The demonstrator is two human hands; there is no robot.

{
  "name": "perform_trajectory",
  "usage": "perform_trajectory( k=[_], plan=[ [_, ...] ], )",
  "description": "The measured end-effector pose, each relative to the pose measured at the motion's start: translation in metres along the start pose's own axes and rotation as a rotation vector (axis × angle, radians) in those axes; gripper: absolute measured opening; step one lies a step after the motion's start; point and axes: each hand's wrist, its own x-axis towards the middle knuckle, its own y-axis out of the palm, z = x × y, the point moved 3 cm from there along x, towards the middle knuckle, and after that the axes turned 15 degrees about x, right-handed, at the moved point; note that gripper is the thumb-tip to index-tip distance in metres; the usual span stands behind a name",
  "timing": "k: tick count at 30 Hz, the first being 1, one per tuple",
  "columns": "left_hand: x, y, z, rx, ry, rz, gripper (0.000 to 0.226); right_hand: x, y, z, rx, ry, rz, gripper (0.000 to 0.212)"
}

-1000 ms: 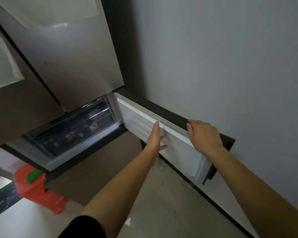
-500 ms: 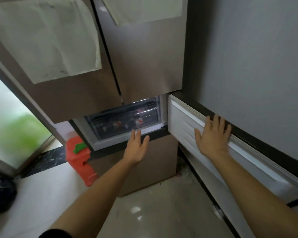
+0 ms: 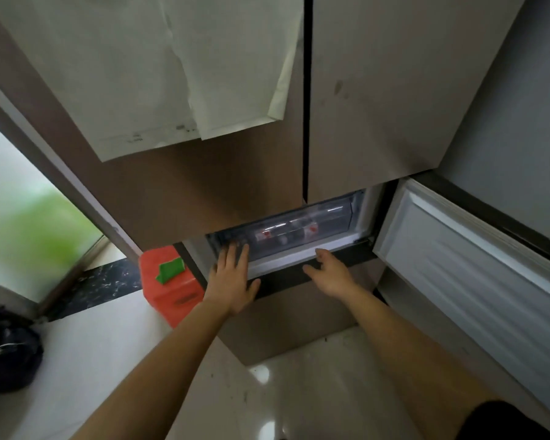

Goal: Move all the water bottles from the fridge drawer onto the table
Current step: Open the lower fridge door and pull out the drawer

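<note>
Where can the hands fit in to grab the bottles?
Only through the front of the drawer, between the upper doors and the dark ledge. Inside it is crowded with bottles. The left hand and right hand are empty at the ledge.

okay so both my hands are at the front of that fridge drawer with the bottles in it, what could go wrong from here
1. The left hand and right hand lie open at the drawer front with no grip, so a pull may slip.
2. The water bottles lie on their sides and could roll when the drawer moves.
3. The open door juts out beside the right arm and could be bumped.
</note>
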Motion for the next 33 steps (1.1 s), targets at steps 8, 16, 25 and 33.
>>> perform_trajectory(
  k=[8,16,25,33],
  plan=[
    [0.061,0.032,0.035,0.227,0.127,0.024,0.09,0.052,0.045,0.02,0.692,0.159,-0.099,0.04],
    [0.066,0.052,0.038,0.243,0.062,-0.055,0.093,0.108,0.069,0.036,1.198,0.209,-0.146,0.016],
    [0.07,0.063,0.026,0.225,-0.037,-0.194,0.1,0.128,0.064,0.045,1.382,0.138,-0.156,0.033],
    [0.082,0.055,0.0,0.155,-0.19,-0.262,0.104,0.132,0.059,0.038,1.257,0.073,-0.075,0.041]
  ],
)
